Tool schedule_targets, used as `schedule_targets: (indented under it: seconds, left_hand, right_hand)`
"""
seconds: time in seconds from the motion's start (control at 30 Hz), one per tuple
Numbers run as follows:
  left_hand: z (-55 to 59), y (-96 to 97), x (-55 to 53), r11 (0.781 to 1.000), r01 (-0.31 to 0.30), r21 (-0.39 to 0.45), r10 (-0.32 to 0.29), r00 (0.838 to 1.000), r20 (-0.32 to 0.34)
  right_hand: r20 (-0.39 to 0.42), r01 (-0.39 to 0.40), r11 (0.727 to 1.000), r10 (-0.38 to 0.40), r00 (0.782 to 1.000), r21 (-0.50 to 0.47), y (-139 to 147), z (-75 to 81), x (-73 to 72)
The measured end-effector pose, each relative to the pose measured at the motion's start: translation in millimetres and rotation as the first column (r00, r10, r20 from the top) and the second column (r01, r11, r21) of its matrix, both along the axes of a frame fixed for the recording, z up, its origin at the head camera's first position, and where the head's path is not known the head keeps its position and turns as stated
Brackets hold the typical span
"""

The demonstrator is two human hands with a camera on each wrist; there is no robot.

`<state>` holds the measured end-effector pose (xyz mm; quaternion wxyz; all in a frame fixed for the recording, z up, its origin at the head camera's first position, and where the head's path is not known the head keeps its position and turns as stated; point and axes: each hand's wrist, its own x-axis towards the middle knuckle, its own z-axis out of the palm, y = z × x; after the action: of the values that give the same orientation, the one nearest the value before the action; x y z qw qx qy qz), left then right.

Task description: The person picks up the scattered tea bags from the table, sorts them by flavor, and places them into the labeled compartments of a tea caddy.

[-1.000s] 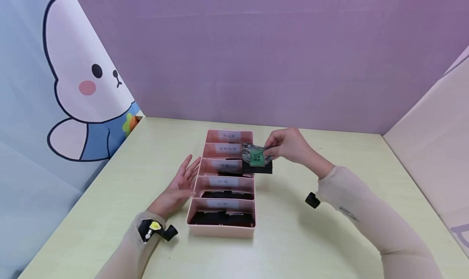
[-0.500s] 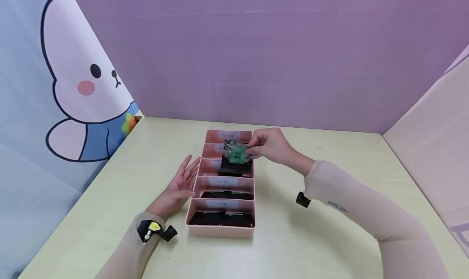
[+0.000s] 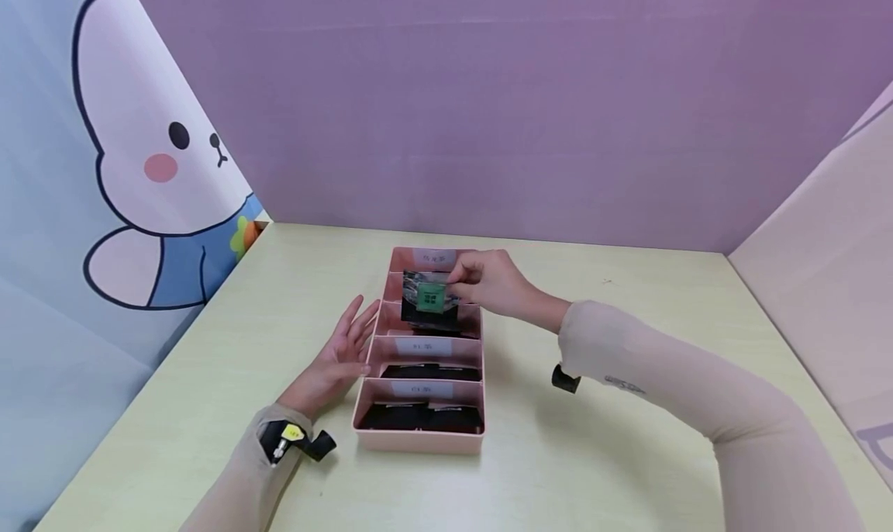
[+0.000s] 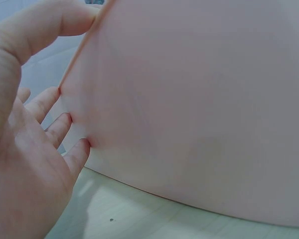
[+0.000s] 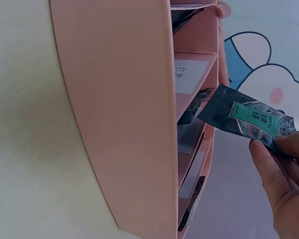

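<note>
A long pink divided box [image 3: 418, 441] stands on the table, with a pale written label in each compartment. My right hand [image 3: 491, 284] pinches a black sachet with a green label [image 3: 430, 298] between thumb and fingers, above the middle compartment; the right wrist view shows the sachet [image 5: 249, 117] just over the box's open side. Fingers spread, my left hand [image 3: 342, 361] rests on the box's left wall, and its fingertips touch the pink side in the left wrist view. Flat black sachets [image 3: 422, 418] lie in the nearest compartments.
The pale wooden table [image 3: 593, 454] extends to both sides of the box. A purple cloth backdrop [image 3: 523, 113] rises behind it, and a blue cartoon-printed cloth [image 3: 49, 284] hangs at the left.
My right hand has moved left with the sachet, from the box's right edge to above its middle compartment. The left hand keeps its place on the wall.
</note>
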<state>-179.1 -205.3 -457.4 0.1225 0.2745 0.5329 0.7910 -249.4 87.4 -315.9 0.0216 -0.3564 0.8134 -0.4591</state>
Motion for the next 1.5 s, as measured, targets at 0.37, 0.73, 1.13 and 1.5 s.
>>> schedule_targets:
  seconds: [0.37,0.73,1.13,1.5]
  left_hand:
    - [-0.2,1.6,-0.4,1.0,0.008,0.008,-0.007,1.0,-0.022]
    - [1.6,1.6,0.6,1.0,-0.012,-0.02,0.012,1.0,0.015]
    - [-3.2,0.6,-1.5,0.999,0.019,0.032,-0.017,0.999,-0.034]
    - [-3.9,0.4,-2.5,1.0,0.012,0.013,-0.011,0.999,-0.035]
  right_hand:
    - [-0.096,-0.051,0.997,0.057,0.994,0.064,-7,-6.7,-2.0]
    - [-0.146,-0.156,0.967,0.187,0.971,0.204,-14,-21.4,4.1]
    - [-0.153,-0.267,0.911,0.326,0.933,0.315,-25,-36.2,11.7]
    - [-0.248,-0.21,0.845,0.367,0.896,0.492,-25,-37.5,20.2]
